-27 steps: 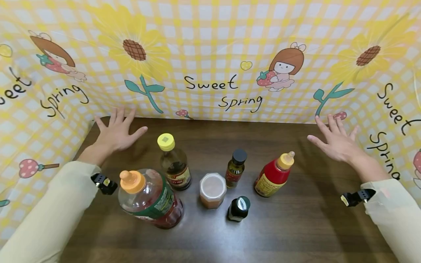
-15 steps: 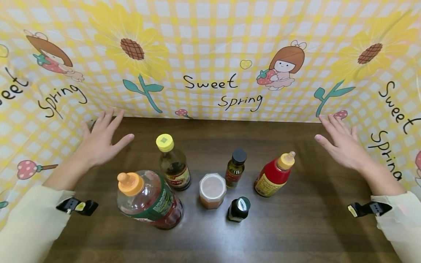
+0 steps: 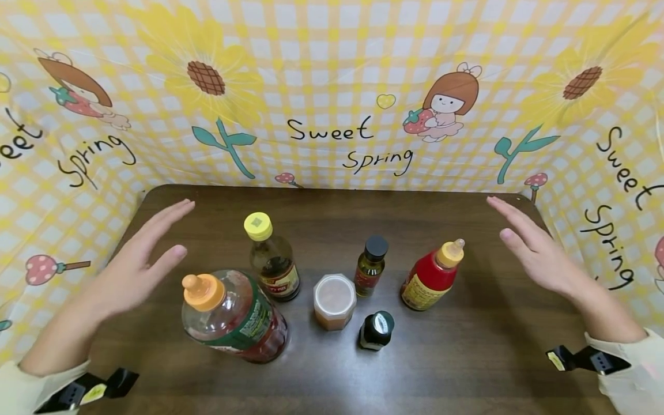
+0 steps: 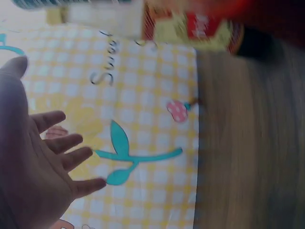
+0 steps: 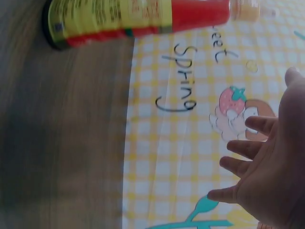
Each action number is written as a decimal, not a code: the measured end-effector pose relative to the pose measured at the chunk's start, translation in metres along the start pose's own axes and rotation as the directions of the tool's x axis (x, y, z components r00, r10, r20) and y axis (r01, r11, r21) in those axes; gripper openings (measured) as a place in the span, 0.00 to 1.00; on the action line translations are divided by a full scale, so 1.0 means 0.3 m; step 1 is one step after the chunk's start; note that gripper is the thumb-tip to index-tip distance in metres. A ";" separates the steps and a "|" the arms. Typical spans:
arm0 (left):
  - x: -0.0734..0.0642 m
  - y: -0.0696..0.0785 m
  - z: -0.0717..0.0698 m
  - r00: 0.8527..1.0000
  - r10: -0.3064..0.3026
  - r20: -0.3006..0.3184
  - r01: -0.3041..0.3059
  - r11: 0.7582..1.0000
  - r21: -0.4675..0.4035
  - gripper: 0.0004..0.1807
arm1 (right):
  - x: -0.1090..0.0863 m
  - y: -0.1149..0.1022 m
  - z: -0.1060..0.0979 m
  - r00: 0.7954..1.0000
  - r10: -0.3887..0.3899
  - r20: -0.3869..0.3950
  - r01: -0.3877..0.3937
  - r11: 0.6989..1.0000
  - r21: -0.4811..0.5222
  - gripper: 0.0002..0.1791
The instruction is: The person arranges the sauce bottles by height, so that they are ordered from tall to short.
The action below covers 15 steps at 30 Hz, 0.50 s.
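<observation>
My left hand [image 3: 137, 262] is held over the left of the table, fingers straight and thumb apart, holding nothing. Nearest to it are a big clear bottle [image 3: 233, 314] with an orange cap, green label and dark red contents, and a yellow-capped bottle [image 3: 275, 265] of dark liquid. On the right, my right hand [image 3: 544, 253] has its fingers extended and thumb spread, also with nothing in it. A red squeeze bottle [image 3: 430, 279] with a yellow nozzle cap stands to its left; the right wrist view shows this squeeze bottle [image 5: 143, 16] near the top.
Mid-table stand a white-lidded jar [image 3: 335, 302], a small black-capped bottle [image 3: 370, 268] and a short dark green-capped bottle [image 3: 376, 330]. A yellow checked cloth [image 3: 332, 75] with printed flowers walls the brown table [image 3: 441, 369] at the back and sides.
Both hands have drawn back toward the person from the table's far corners and turned, palms now facing more inward. The bottles and the jar stand where they were.
</observation>
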<state>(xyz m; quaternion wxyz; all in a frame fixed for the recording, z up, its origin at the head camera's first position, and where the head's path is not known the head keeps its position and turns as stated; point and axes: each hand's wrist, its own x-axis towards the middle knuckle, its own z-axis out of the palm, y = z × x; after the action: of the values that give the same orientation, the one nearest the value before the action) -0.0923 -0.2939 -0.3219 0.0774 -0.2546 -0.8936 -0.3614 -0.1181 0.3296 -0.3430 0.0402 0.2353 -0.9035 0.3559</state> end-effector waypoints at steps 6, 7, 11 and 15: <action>-0.056 0.058 0.059 0.980 0.176 -0.087 -0.196 0.905 -0.376 0.32 | -0.022 -0.043 0.052 0.996 -0.085 -0.003 0.085 0.990 0.114 0.28; -0.062 0.059 0.075 0.973 0.205 -0.105 -0.230 0.867 -0.442 0.36 | -0.023 -0.046 0.062 0.995 -0.104 -0.004 0.104 0.985 0.135 0.28; -0.082 0.053 0.140 0.946 0.286 -0.152 -0.318 0.731 -0.603 0.48 | -0.020 -0.052 0.110 0.985 -0.170 -0.008 0.168 0.959 0.229 0.28; -0.105 0.047 0.199 0.953 0.268 -0.142 -0.291 0.676 -0.677 0.54 | -0.016 -0.060 0.164 0.986 -0.166 -0.010 0.160 0.931 0.327 0.28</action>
<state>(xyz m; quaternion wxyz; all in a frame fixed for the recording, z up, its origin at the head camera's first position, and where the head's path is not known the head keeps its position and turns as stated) -0.0552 -0.2569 -0.3669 0.0448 -0.3929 -0.6432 -0.6557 -0.1010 0.2876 -0.3696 0.0218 0.3159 -0.8098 0.4940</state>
